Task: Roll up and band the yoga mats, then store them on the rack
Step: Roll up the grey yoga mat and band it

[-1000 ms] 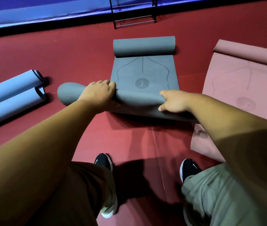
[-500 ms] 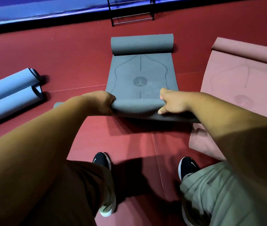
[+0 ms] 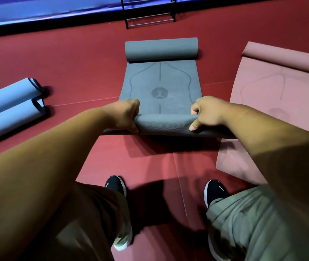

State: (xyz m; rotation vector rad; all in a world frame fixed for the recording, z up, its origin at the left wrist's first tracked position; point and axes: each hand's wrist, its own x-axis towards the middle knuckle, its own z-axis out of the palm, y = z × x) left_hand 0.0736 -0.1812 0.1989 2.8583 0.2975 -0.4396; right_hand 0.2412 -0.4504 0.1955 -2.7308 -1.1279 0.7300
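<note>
- At the near end of the grey mat (image 3: 161, 87), both hands are on the near roll (image 3: 165, 123). My left hand (image 3: 123, 115) grips its left part and my right hand (image 3: 208, 112) its right part. Fingers curl over the top with thumbs on my side, so both are clamped on mat.
- The grey mat lies flat on the red floor (image 3: 74, 72), straight ahead of my feet. Its far end is curled into a far roll (image 3: 161, 49). The near roll looks lifted off the floor, going by the shadow under it.
- Step in hand, as I read it: roll the near end forward.
  - Set the roll down and get the core tight first.
  - Keep both hands level so the side edges stack flush — no telescoping.
  - The far roll probably needs flattening, or the two curls will meet.
- Left of the grey mat are two blue mats (image 3: 8, 102), rolled and lying side by side. I can't tell if they are banded.
- Right of it is the pink mat (image 3: 281, 87), mostly flat with its far end curled.
- Beyond it is the black rack (image 3: 150, 17), against the wall.
- Nothing here has readable writing.
  - The grey mat has a round emblem (image 3: 159, 92) with a seated figure, plus alignment lines.
  - The pink mat shows a faint similar mark.
  - My shoes (image 3: 115, 184) have a white swoosh — no lettering.
</note>
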